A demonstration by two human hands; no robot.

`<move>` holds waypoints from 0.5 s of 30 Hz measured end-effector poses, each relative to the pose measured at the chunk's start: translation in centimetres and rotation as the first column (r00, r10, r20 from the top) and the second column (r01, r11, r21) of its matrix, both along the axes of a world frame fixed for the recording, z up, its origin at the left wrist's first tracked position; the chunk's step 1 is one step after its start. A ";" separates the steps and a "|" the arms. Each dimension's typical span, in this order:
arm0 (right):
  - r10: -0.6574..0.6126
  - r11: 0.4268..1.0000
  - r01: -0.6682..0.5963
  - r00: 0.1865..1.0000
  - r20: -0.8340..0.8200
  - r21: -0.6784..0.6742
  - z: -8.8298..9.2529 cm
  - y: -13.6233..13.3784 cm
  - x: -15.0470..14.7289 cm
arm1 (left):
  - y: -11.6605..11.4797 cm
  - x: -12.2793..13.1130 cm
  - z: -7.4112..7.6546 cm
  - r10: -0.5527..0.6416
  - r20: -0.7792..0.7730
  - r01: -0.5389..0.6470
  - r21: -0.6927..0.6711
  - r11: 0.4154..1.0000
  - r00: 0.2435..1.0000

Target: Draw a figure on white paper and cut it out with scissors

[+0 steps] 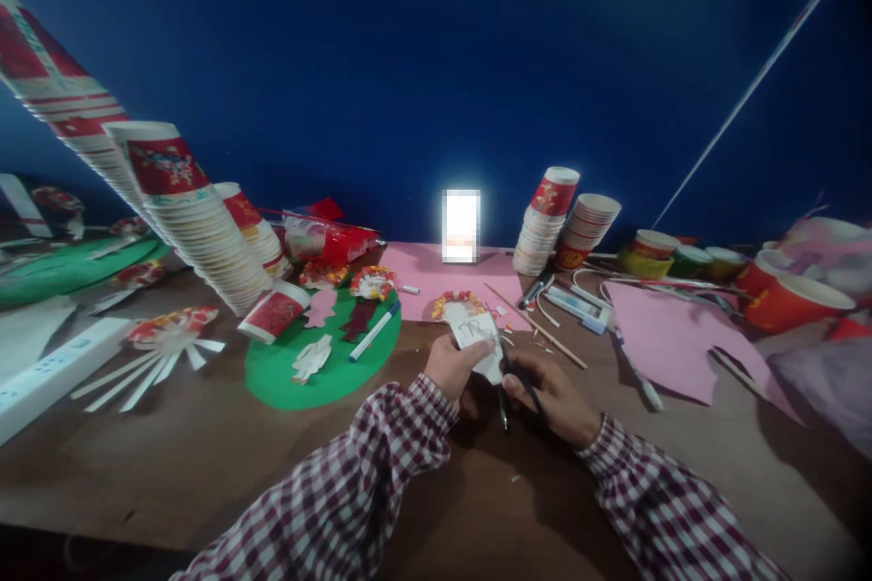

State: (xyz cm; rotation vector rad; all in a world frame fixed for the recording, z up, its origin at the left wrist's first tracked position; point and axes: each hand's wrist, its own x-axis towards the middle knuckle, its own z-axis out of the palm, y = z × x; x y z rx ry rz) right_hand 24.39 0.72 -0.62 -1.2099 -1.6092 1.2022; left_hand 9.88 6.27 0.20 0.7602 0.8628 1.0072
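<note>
My left hand (454, 365) pinches a piece of white paper (480, 338) with dark lines drawn on it, thumb on top. In my right hand (555, 397) is a pair of scissors with black handles (526, 384), its fingers curled round them; the blades lie at the paper's right edge, mostly hidden. Below the paper a dark pen (504, 413) rests on the table between both hands. Just beyond the paper sits a cut cup piece with a red and yellow rim (458, 301), partly covered by it.
Left lies a green sheet (286, 386) with paper cutouts and a marker (373, 333). Tall paper cup stacks (197, 218) lean behind it. Right are more cup stacks (545, 222), a wooden stick (545, 331) and a pink sheet (671, 340). A power strip (61, 372) lies far left.
</note>
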 end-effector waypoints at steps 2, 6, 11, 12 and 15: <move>-0.001 1.000 0.001 1.000 -0.015 0.007 0.0 0.0 0.0 | -0.1 0.0 0.1 0.002 0.002 -0.002 -0.006 1.000 1.000; -0.008 1.000 0.008 1.000 -0.019 0.000 0.1 -0.1 -0.1 | 0.0 0.0 0.1 0.005 0.001 -0.005 -0.002 1.000 1.000; -0.015 1.000 0.015 1.000 -0.015 0.013 0.2 -0.1 -0.2 | 0.0 0.0 -0.1 -0.001 0.009 0.001 -0.001 1.000 1.000; -0.018 1.000 0.018 1.000 -0.015 0.007 0.2 -0.1 -0.2 | 0.0 0.0 -0.1 -0.002 0.006 0.002 0.001 1.000 1.000; -0.028 0.999 0.028 1.000 -0.001 -0.020 0.1 -0.2 -0.2 | 0.0 0.0 -0.2 -0.001 0.005 0.001 0.007 1.000 1.000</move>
